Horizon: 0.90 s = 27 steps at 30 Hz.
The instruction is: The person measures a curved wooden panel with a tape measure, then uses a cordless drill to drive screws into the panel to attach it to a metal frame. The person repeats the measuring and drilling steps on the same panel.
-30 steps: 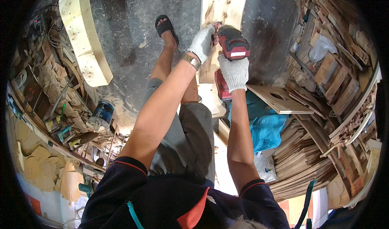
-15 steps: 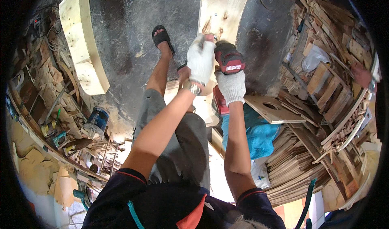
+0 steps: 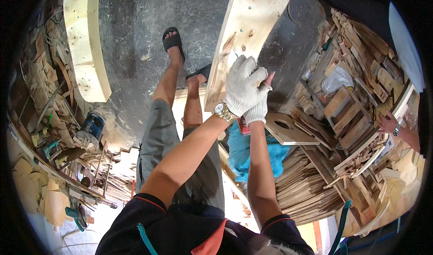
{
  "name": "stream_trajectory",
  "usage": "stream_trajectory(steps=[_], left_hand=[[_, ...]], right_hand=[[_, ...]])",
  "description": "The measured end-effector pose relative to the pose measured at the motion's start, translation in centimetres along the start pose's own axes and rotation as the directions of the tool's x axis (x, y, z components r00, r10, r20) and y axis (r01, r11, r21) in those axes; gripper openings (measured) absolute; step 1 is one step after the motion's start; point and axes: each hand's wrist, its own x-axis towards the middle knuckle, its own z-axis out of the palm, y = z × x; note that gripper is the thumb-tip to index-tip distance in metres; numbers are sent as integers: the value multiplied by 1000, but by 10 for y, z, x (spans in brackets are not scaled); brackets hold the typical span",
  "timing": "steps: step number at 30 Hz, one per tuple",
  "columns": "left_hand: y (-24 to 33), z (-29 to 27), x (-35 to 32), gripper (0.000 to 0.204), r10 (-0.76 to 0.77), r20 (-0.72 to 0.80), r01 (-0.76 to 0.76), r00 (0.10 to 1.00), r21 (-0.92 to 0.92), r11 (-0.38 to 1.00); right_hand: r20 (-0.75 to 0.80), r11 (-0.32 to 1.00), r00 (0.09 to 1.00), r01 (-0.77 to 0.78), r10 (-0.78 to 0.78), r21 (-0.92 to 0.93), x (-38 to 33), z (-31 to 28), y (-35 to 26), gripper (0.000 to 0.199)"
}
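Note:
My left hand [image 3: 244, 84], in a white knit glove with a watch at the wrist, is closed with curled fingers. It overlaps my right hand [image 3: 257, 110], also gloved, hiding that hand's fingers. A bare fingertip [image 3: 269, 78] shows beside the gloves; whose hand it belongs to is unclear. Any item between the hands is hidden. Under them lies a pale curved wooden board [image 3: 252, 18], dotted with screw heads; a small dark screw-like piece [image 3: 237, 55] is near my left fingers. A red object [image 3: 242, 128], partly covered, shows beside my right wrist.
A second curved board [image 3: 83, 43] lies at left. Blue cloth [image 3: 255, 151] and a panel with an oval hole [image 3: 288, 131] are near my right forearm. Scrap wood [image 3: 356, 115] is piled at right, beside another person's hand [image 3: 389, 123]. A dark bucket [image 3: 91, 128] stands at left.
My hands have come together, left over right. The red-and-black cordless drill that my right hand held is no longer visible. The board appears more slanted, and the other person's hand shows lower.

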Motion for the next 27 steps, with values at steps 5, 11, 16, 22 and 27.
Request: stream_trajectory(steps=[5, 11, 16, 22, 27], left_hand=[[-9, -2, -4, 23, 15, -76, -17, 997, -32, 999], [-12, -9, -7, 21, -17, -58, 15, 998, -39, 999], [-12, -5, -6, 20, -19, -82, 16, 996, -41, 999], [-15, 2, -5, 22, -12, -165, 7, 986, -34, 999], [-15, 5, -5, 22, -10, -193, 3, 981, -38, 999]], right_hand=[[-295, 981, 956, -56, 0, -184, -4, 33, 3, 71], [-254, 871, 952, 24, -170, -491, -16, 45, -6, 87], [-281, 830, 945, -18, -168, -557, -8, 37, -1, 88], [-332, 650, 931, -160, -151, -743, -7, 34, -6, 87], [-318, 624, 938, -165, -141, -764, -9, 39, -14, 82]])
